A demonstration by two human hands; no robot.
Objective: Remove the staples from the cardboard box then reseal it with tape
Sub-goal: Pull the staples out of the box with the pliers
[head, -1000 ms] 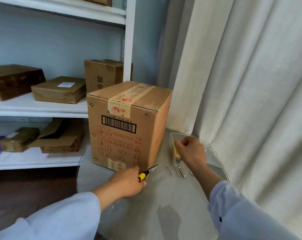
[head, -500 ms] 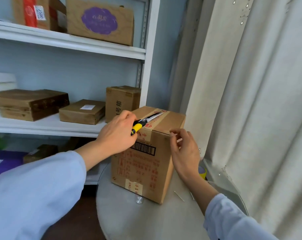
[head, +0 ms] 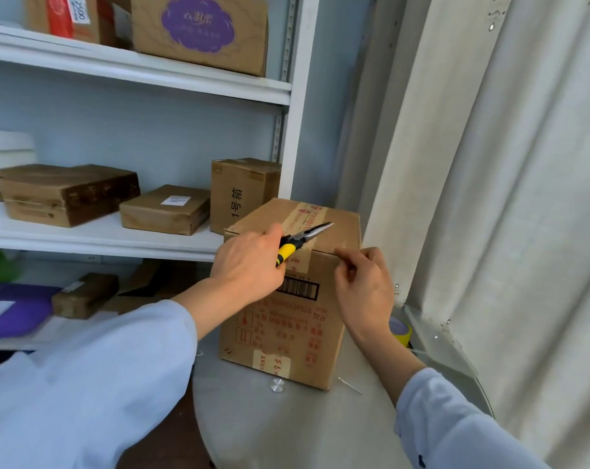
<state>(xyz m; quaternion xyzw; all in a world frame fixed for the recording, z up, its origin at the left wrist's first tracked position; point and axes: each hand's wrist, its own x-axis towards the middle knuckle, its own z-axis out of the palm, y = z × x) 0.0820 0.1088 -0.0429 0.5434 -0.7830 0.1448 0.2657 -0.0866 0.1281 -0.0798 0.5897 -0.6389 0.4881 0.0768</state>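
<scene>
**Caller:** Where's the cardboard box (head: 287, 319) right now?

**Me:** Standing upright on the round table (head: 287, 431), straight ahead of me, beside the curtain (head: 490, 198). Its taped top faces up, and the tape strip (head: 305, 216) runs away from me across the lid and folds down the front face.

**Caller:** And your hands?

**Me:** My left hand (head: 249, 265) is wrapped tight around the yellow-handled pliers (head: 298, 240). The nose points up and to the right, lying over the tape near the front top edge. I can't tell whether the tips are biting on anything. My right hand (head: 363, 286) is at the front top edge, right of the tape, fingers curled in, thumb and forefinger pinched at the cardboard lip. Whether there's a staple between them, too small to say.

**Caller:** So what does the next move hang on?

**Me:** The pliers' long axis. It slants across the strip, not along it, and the tips sit just left of and beyond my right fingertips (head: 341, 257). The left hand is the nearer 1 to the seam, so I reckon it does the prying while the right steadies the edge.

**Caller:** Tape ready?

**Me:** A roll of tape (head: 402, 331) peeks out behind my right wrist, near the box's right side. A loose staple (head: 349, 385) lies on the table by the front corner.
</scene>
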